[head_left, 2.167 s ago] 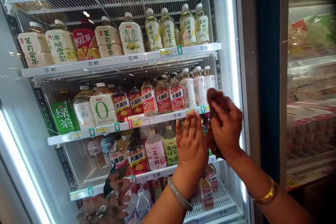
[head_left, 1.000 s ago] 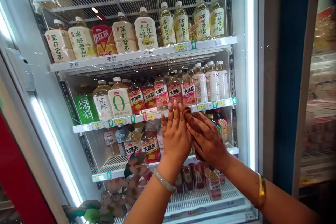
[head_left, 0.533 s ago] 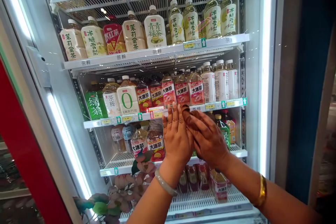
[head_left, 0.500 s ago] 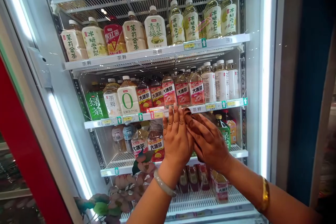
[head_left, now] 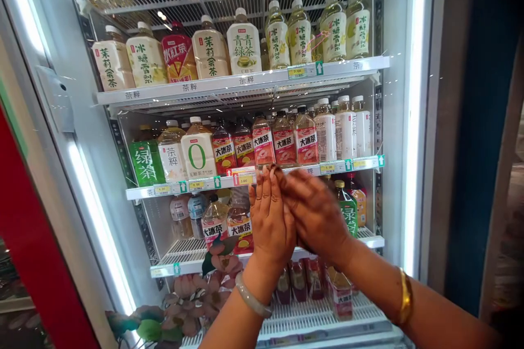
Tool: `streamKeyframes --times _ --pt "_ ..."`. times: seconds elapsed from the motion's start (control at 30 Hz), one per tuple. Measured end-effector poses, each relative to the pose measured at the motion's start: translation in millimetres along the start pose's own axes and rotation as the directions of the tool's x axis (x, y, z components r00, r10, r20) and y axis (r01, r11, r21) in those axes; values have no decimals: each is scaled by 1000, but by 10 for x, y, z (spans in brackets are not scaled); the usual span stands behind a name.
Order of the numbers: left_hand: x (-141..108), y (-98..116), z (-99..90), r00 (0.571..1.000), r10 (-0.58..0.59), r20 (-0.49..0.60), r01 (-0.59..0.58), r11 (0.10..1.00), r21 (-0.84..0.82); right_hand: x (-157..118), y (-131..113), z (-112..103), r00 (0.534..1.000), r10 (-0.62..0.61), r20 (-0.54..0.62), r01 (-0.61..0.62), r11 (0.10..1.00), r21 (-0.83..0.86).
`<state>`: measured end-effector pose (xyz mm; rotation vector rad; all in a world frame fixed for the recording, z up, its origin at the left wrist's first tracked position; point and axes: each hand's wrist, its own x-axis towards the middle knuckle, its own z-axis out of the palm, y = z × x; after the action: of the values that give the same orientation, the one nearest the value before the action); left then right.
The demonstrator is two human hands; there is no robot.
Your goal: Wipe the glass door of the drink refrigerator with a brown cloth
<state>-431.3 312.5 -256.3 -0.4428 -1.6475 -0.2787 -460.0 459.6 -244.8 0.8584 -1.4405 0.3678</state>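
Note:
My left hand (head_left: 271,223) is raised in front of the drinks fridge, its back towards me and its fingers stretched upward, lying close together. A pale bangle (head_left: 251,297) circles that wrist. Against its right side is my right hand (head_left: 321,215), angled up and left; its fingers are smeared by motion, and I cannot tell how they are bent. A gold bracelet (head_left: 405,295) sits on the right forearm. By the fingertips a dark brown shape (head_left: 279,177) shows, too unclear to name. Behind the hands, peach-coloured drink bottles (head_left: 284,139) stand on a shelf.
Upright bottles line the fridge shelves (head_left: 241,86), including a white-labelled bottle (head_left: 198,155) and a green-labelled bottle (head_left: 145,161). Artificial-looking leaves (head_left: 184,305) stand in front at lower left. A red panel (head_left: 36,262) edges the left side; a lit strip (head_left: 415,120) runs down the right.
Both hands have moved slightly left in the picture. The right hand's fingers have become blurred and sit differently against the left hand. The bottles have not moved on their shelves.

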Motion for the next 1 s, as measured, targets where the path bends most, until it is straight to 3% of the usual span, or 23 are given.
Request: streamKeyframes --times 0.1,0.17,0.23,0.3,0.37,0.43,0.47,0.5,0.57,0.63,0.7,0.77,0.87,0.93,1.0 --pt "-63 -74 -75 999 46 20 -46 999 -22 -270 -30 -59 955 -285 88 282 959 41" --pt "-88 -113 -107 994 87 62 -88 996 13 -428 189 -202 900 -415 135 408 910 73" --pt "-93 -121 -102 991 100 83 -105 993 47 -476 486 -351 899 -420 125 416 908 60" --pt "-85 -98 -61 993 81 83 -86 994 67 -399 724 -435 962 -256 93 255 967 13" --pt "-81 -56 -2 996 48 69 -54 994 91 -244 800 -421 1000 23 -7 -23 999 -49" --pt "-92 -17 48 998 32 48 -38 993 113 -100 697 -325 962 236 -138 -248 966 -78" --pt "-104 -4 63 999 33 40 -37 992 119 -62 597 -264 953 261 -153 -275 958 -81" --pt "-121 4 70 999 40 31 -43 992 120 -58 484 -206 964 231 -132 -242 968 -71" --pt "-162 1 62 998 64 29 -67 992 111 -155 280 -136 999 33 -29 -33 999 -9" --pt "-207 -12 35 995 85 44 -89 991 97 -352 198 -161 977 -200 73 196 979 53" --pt "-246 -18 4 994 85 73 -91 992 93 -554 278 -269 945 -306 115 300 951 69" --pt "-283 -2 -17 993 64 103 -74 993 95 -663 464 -398 969 -224 100 220 974 48" --pt "-345 63 -23 992 3 128 -14 996 89 -596 647 -475 997 75 1 -75 997 -2" --pt "-399 116 -11 991 -45 126 35 996 80 -492 549 -402 971 228 -77 -232 972 -47" --pt "-456 156 9 990 -71 120 62 995 75 -463 290 -262 951 283 -124 -293 953 -72"
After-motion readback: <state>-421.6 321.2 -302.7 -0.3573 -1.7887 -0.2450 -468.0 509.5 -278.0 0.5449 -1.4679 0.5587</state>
